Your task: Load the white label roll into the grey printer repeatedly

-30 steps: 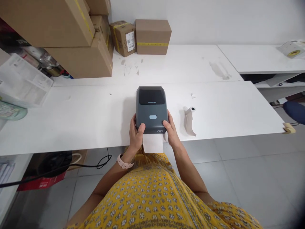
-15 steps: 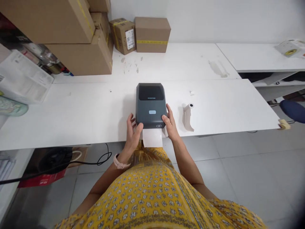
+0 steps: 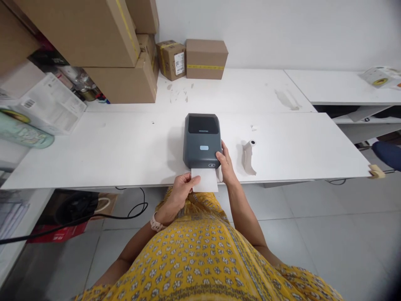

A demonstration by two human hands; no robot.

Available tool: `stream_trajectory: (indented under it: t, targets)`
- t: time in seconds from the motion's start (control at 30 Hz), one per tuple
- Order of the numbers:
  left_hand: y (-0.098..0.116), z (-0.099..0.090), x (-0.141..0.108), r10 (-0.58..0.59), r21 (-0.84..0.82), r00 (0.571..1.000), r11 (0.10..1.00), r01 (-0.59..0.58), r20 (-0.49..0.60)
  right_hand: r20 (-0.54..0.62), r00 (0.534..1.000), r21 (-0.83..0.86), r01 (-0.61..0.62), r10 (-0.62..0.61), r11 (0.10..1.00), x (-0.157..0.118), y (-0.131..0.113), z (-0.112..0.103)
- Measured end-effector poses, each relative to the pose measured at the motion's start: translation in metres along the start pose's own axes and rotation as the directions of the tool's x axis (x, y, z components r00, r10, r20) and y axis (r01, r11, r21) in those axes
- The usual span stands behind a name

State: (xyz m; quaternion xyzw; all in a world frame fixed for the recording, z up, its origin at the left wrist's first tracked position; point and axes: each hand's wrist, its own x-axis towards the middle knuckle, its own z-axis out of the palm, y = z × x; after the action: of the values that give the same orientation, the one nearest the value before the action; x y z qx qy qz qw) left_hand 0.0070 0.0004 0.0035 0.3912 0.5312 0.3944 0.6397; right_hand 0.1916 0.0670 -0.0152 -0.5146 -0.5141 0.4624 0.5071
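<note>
A dark grey label printer [image 3: 203, 144] stands on the white table, and a white paper label [image 3: 206, 180] hangs out of its front over the table edge. My left hand [image 3: 183, 189] pinches the left edge of the label between thumb and fingers. Against the printer's right side rests my right hand [image 3: 226, 165], its thumb on the front right corner and its fingers along the side. Right of the printer lies a small roll of white paper [image 3: 249, 156] with a loose curled strip.
Cardboard boxes [image 3: 120, 83] are stacked at the back left, with two smaller ones beside them. A white package [image 3: 53, 102] and a green bottle [image 3: 28, 129] lie at the far left. The white table's [image 3: 300, 146] front edge runs below my hands.
My left hand has left the printer's left front corner, moved down and right, and taken hold of the label. My right hand stays on the printer. The view has shifted slightly.
</note>
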Motion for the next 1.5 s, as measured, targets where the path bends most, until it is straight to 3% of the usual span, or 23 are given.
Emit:
stream_trajectory:
  t: [0.07, 0.13, 0.23, 0.3, 0.4, 0.47, 0.53, 0.6, 0.7, 0.77, 0.93, 1.03, 1.17, 1.37, 1.5]
  targets:
    - [0.004, -0.001, -0.002, -0.012, 0.005, 1.0, 1.0, 0.011, 0.026, -0.01, 1.0, -0.066, 0.014, -0.014, 0.998, -0.003, -0.005, 0.0]
    - [0.008, -0.005, -0.004, 0.001, 0.067, 0.998, 0.998, -0.006, 0.063, -0.051, 0.994, -0.243, 0.085, -0.101, 0.966, -0.007, -0.015, -0.001]
    - [0.014, -0.013, -0.007, 0.128, 0.228, 0.991, 0.964, -0.136, 0.049, -0.033, 0.939, -0.588, 0.258, -0.342, 0.767, -0.015, -0.037, 0.0]
    - [0.017, -0.018, -0.006, 0.292, 0.32, 0.954, 0.911, -0.259, -0.061, 0.07, 0.897, -0.726, 0.346, -0.437, 0.595, -0.018, -0.048, 0.001]
    - [0.02, -0.023, 0.002, 0.505, 0.417, 0.833, 0.823, -0.386, -0.225, 0.183, 0.853, -0.823, 0.405, -0.488, 0.399, -0.017, -0.054, 0.006]
    - [0.021, -0.023, 0.011, 0.581, 0.438, 0.78, 0.779, -0.449, -0.234, 0.213, 0.832, -0.854, 0.413, -0.512, 0.315, -0.013, -0.053, 0.009]
    - [0.021, -0.02, 0.019, 0.608, 0.442, 0.771, 0.755, -0.485, -0.192, 0.242, 0.826, -0.864, 0.423, -0.51, 0.275, -0.008, -0.052, 0.012]
    - [0.02, -0.015, 0.025, 0.593, 0.44, 0.79, 0.758, -0.482, -0.155, 0.269, 0.825, -0.858, 0.439, -0.497, 0.265, -0.005, -0.052, 0.014]
    - [0.016, -0.007, 0.029, 0.545, 0.418, 0.823, 0.793, -0.444, -0.16, 0.263, 0.841, -0.848, 0.435, -0.473, 0.303, -0.005, -0.052, 0.014]
    - [0.014, -0.004, 0.028, 0.516, 0.385, 0.838, 0.82, -0.423, -0.179, 0.238, 0.857, -0.824, 0.427, -0.457, 0.373, -0.009, -0.049, 0.011]
    - [0.01, -0.006, 0.027, 0.439, 0.297, 0.876, 0.879, -0.374, -0.199, 0.024, 0.931, -0.55, 0.316, -0.364, 0.773, -0.027, -0.027, 0.0]
    - [0.011, -0.008, 0.028, 0.431, 0.296, 0.879, 0.883, -0.365, -0.202, -0.084, 0.972, -0.371, 0.175, -0.221, 0.912, -0.034, -0.014, -0.003]
    - [0.011, -0.005, 0.031, 0.449, 0.296, 0.864, 0.878, -0.377, -0.229, -0.085, 0.984, -0.3, 0.124, -0.156, 0.946, -0.035, -0.009, 0.0]
    - [0.008, -0.003, 0.034, 0.491, 0.279, 0.834, 0.862, -0.423, -0.254, -0.08, 0.983, -0.293, 0.134, -0.165, 0.947, -0.035, -0.014, 0.004]
    - [0.021, -0.006, 0.037, 0.557, 0.294, 0.789, 0.824, -0.485, -0.26, -0.076, 0.974, -0.276, 0.186, -0.214, 0.943, -0.029, -0.022, 0.001]
